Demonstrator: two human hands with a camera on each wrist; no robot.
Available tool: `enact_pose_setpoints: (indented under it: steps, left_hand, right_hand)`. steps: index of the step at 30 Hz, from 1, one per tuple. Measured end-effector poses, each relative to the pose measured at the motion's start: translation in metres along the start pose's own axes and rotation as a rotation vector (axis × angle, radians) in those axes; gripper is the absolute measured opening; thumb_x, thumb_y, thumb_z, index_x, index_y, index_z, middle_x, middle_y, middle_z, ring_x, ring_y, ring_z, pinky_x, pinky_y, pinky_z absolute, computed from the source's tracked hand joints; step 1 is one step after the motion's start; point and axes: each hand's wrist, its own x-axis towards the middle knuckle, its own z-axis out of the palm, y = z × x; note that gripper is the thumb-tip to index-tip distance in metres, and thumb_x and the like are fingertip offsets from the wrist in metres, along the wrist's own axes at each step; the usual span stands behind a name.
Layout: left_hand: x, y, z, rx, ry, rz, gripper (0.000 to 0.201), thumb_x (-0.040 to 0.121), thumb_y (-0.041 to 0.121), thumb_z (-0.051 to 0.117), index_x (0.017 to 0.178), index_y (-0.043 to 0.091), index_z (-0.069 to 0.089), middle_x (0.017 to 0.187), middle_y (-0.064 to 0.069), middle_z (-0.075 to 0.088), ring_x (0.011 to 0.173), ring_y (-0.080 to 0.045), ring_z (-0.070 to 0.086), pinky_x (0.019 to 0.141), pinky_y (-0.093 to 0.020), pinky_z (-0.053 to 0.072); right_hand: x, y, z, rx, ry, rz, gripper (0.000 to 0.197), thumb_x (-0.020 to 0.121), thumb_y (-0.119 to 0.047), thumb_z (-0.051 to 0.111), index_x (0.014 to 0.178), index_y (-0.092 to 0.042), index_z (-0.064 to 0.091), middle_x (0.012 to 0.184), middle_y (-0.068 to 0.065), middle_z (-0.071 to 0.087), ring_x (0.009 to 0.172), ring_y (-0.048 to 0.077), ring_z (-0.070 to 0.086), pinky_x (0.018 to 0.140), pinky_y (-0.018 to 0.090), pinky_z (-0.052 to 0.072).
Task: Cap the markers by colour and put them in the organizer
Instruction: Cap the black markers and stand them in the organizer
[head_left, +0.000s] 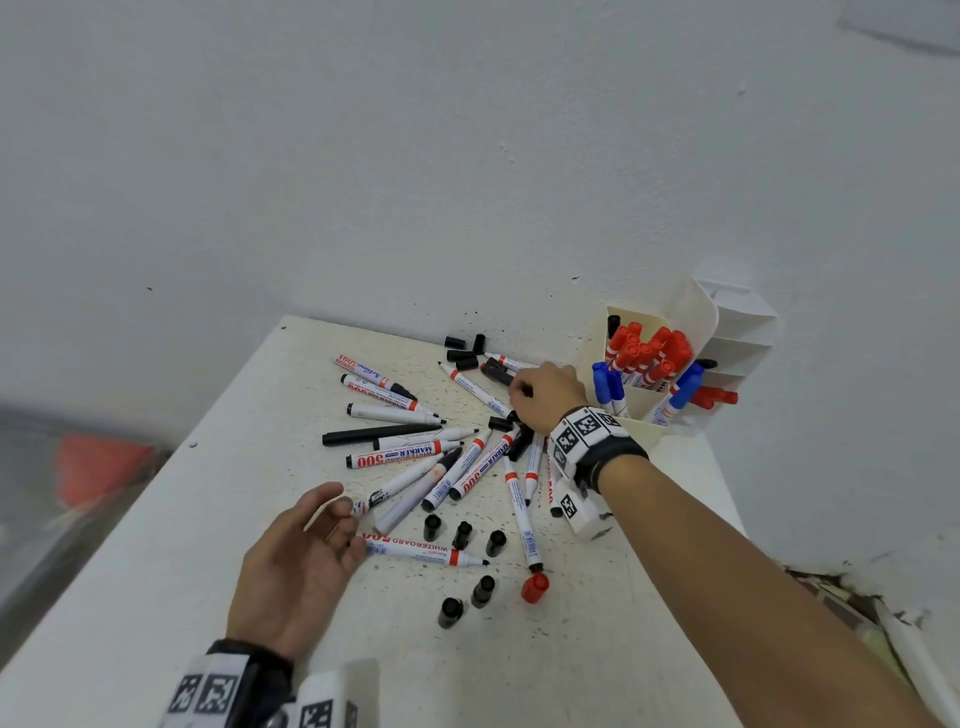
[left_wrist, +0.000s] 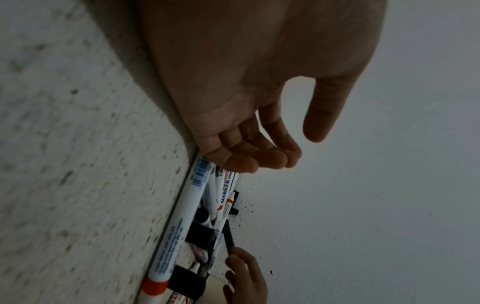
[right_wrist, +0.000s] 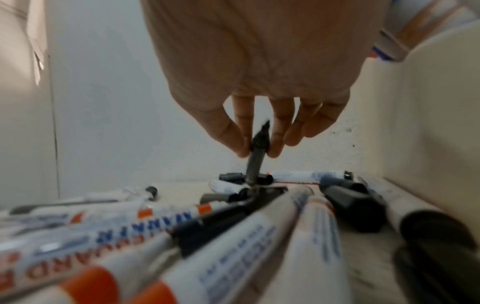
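The right hand (head_left: 545, 397) reaches to the far right of the marker pile, just beside the organizer (head_left: 691, 332). Its thumb and fingers (right_wrist: 241, 131) pinch a dark uncapped marker (right_wrist: 255, 156) near the tip end. The marker's long axis stands nearly upright, tip up, lower end down among the loose black caps (head_left: 462, 356). The left hand (head_left: 301, 566) lies relaxed and empty at the near left, fingertips touching a white marker (head_left: 426, 552) lying left to right. Judgement: the capping move requires a black cap; the far caps are nearest the right hand.
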Motion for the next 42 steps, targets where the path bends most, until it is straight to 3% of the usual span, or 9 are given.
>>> enact_pose_setpoints:
  steps: [7,11,16,21,24,27,29,34,42]
  left_hand:
    - [-0.001,-0.001,0.000,0.009,0.008,-0.007,0.045,0.056,0.023,0.085,0.095,0.008,0.069,0.082,-0.006,0.060,0.070,-0.018,0.062,0.066,-0.029,0.057]
    - [-0.001,0.003,0.004,0.125,-0.023,-0.009,0.049,0.054,0.030,0.090,0.095,0.010,0.069,0.083,-0.005,0.060,0.071,-0.016,0.061,0.064,-0.026,0.055]
    - [0.001,0.020,0.036,0.639,-0.128,0.082,0.044,0.057,0.045,0.086,0.088,0.018,0.071,0.080,-0.004,0.060,0.072,-0.015,0.054,0.063,-0.024,0.047]
    - [0.006,0.018,0.093,1.244,-0.373,0.181,0.017,0.084,0.024,0.076,0.094,0.012,0.070,0.079,0.003,0.068,0.074,-0.010,0.061,0.069,-0.020,0.049]
    - [0.019,0.007,0.120,1.630,-0.584,0.172,0.009,0.087,0.027,0.073,0.096,0.026,0.071,0.085,0.006,0.069,0.077,-0.008,0.062,0.071,-0.021,0.051]
    - [0.030,-0.009,0.144,1.977,-0.791,0.082,0.012,0.088,0.034,0.071,0.100,0.031,0.070,0.081,0.011,0.066,0.073,-0.006,0.061,0.067,-0.019,0.049]
    - [0.034,-0.024,0.158,2.167,-0.921,0.062,0.018,0.087,0.039,0.069,0.104,0.032,0.070,0.081,0.012,0.064,0.069,-0.002,0.058,0.064,-0.018,0.044]
    - [0.036,-0.060,0.167,2.427,-1.107,0.025,0.032,0.086,0.046,0.069,0.110,0.026,0.068,0.078,0.011,0.055,0.068,-0.002,0.048,0.062,-0.021,0.037]
    - [0.026,-0.084,0.160,2.626,-1.126,0.036,0.030,0.088,0.047,0.065,0.099,0.020,0.069,0.095,0.000,0.062,0.083,-0.019,0.058,0.068,-0.031,0.048]
  right_hand:
    - [-0.038,-0.004,-0.025,0.514,0.290,-0.046,0.024,0.085,-0.006,0.058,0.097,-0.026,0.055,0.078,0.000,0.059,0.071,0.013,0.055,0.066,0.031,0.049]
    - [-0.080,-0.012,-0.031,0.872,0.373,-0.054,0.020,0.083,-0.007,0.069,0.098,-0.018,0.062,0.077,0.000,0.064,0.066,0.003,0.056,0.064,0.019,0.051]
    - [-0.128,-0.015,-0.035,1.151,0.391,-0.096,0.019,0.083,-0.010,0.074,0.099,-0.010,0.065,0.062,-0.010,0.058,0.060,0.004,0.053,0.062,0.016,0.048]
    - [-0.161,-0.010,-0.040,1.300,0.372,-0.130,0.012,0.091,-0.017,0.065,0.101,-0.015,0.060,0.089,0.009,0.070,0.087,0.019,0.069,0.082,0.032,0.057]
    - [-0.184,-0.005,-0.042,1.367,0.301,-0.156,0.013,0.099,-0.018,0.050,0.110,-0.011,0.053,0.075,0.016,0.064,0.065,0.032,0.065,0.067,0.040,0.060]
    - [-0.202,0.002,-0.033,1.339,0.279,-0.052,0.016,0.102,-0.025,0.045,0.113,-0.022,0.056,0.066,0.011,0.051,0.046,0.022,0.044,0.044,0.034,0.046]
    - [-0.211,0.006,-0.023,1.366,0.251,0.055,0.019,0.102,-0.027,0.044,0.114,-0.027,0.059,0.064,0.009,0.048,0.045,0.016,0.036,0.040,0.026,0.035]
    - [-0.233,0.008,-0.002,1.487,0.199,0.156,0.022,0.103,-0.021,0.043,0.105,-0.015,0.064,0.065,0.012,0.051,0.045,0.018,0.033,0.041,0.022,0.029]
    - [-0.243,0.007,0.004,1.509,0.166,0.192,0.022,0.103,-0.026,0.042,0.109,-0.021,0.063,0.064,0.013,0.052,0.038,0.014,0.031,0.040,0.020,0.025]
